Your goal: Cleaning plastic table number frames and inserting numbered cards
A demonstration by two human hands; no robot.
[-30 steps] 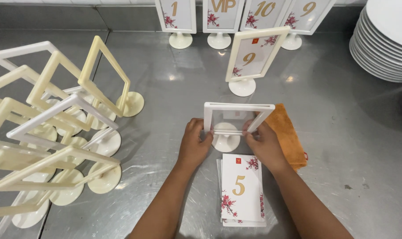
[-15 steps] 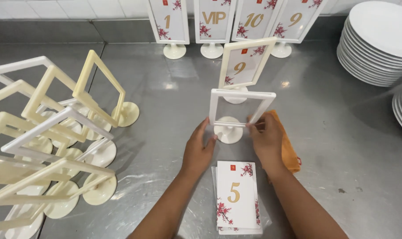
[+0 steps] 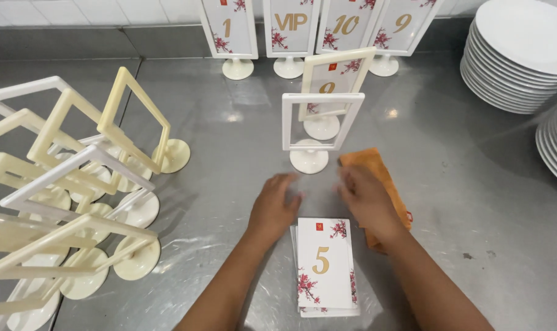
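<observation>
Both hands, the left hand [image 3: 273, 205] and right hand [image 3: 365, 197], are seen open and empty at frame centre, between an empty white sign frame [image 3: 319, 122] set upright above and a stack of floral cards [image 3: 323, 265] kept below within reach.

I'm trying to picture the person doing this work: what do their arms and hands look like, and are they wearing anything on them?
Both arms are bare as far up as the head view shows: no sleeves in sight, no gloves. The left hand and the right hand carry no watch, bracelet or ring that I can make out, though both are motion-blurred, so small items could be missed. Nails look short and unpainted.
</observation>
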